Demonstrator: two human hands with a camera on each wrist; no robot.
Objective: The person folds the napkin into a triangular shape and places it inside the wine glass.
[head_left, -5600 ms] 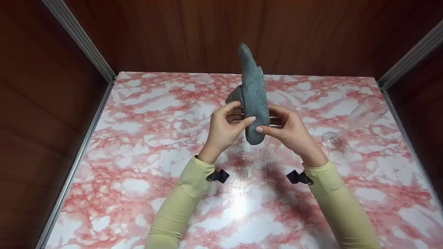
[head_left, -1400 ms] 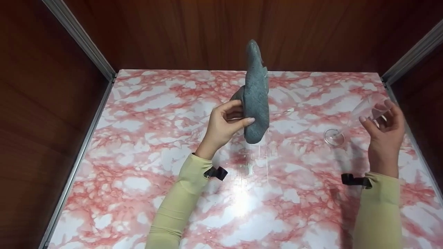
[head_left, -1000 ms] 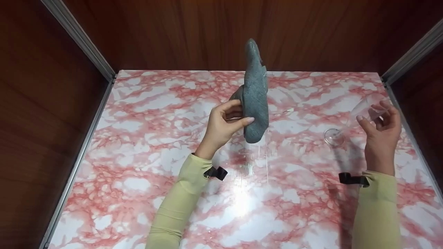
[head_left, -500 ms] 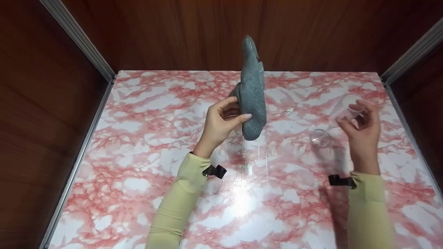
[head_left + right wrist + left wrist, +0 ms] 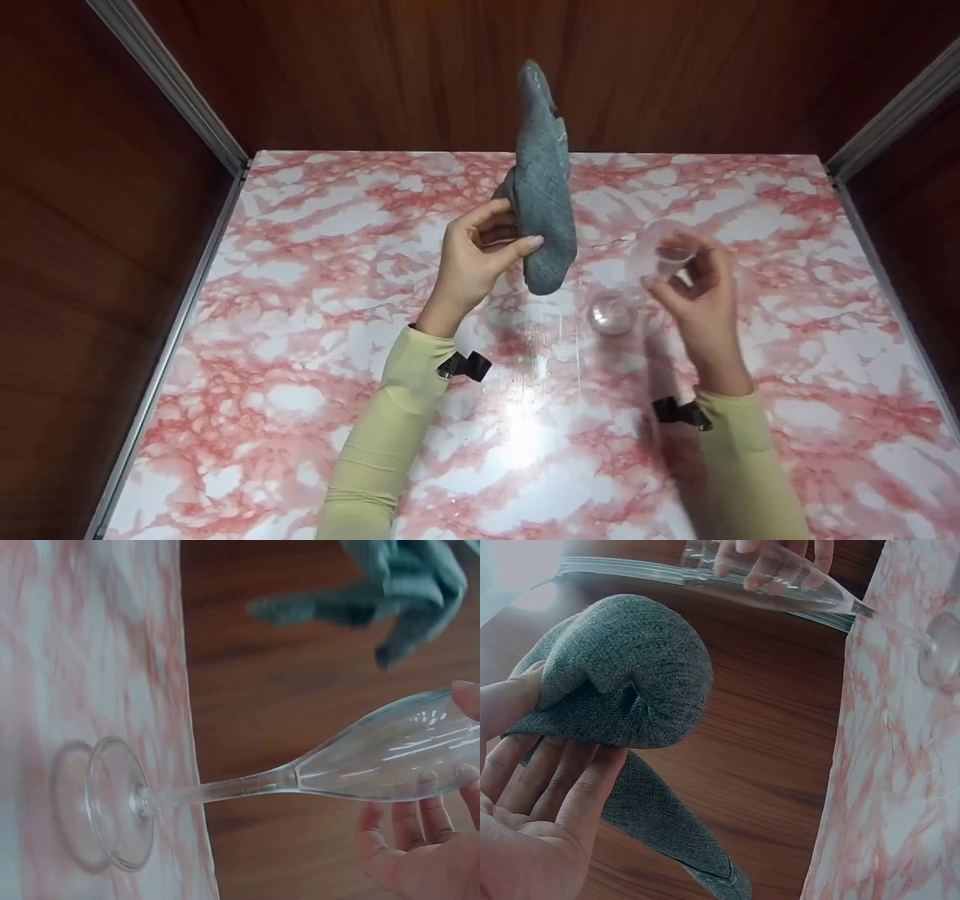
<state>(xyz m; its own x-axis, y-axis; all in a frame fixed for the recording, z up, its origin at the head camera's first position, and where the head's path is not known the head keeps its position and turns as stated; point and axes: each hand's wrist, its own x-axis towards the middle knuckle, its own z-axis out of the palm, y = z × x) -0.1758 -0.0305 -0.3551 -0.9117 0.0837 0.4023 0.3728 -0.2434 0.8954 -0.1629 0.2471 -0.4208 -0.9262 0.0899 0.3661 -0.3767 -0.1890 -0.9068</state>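
Note:
My left hand (image 5: 471, 266) pinches a grey-green folded cloth napkin (image 5: 546, 199) near its lower end, thumb in front and fingers behind. In the left wrist view the napkin (image 5: 645, 667) shows a thick rolled loop, with a narrow pointed tail slanting down behind it. To the right, my right hand (image 5: 709, 311) holds a clear champagne flute (image 5: 375, 754) around the upper bowl, between thumb and fingers. The flute stands upright, its round foot (image 5: 120, 802) close over the table. A gap separates the flute from the napkin.
The table (image 5: 285, 405) has a red and white marbled top. Dark wood panels (image 5: 375, 75) enclose its back and both sides, with metal strips (image 5: 180, 82) along the corners. A bright light reflection lies at the front middle.
My right hand let go of the napkin earlier and took hold of the flute. It has since carried the flute left, toward the napkin. My left hand has risen slightly with the napkin.

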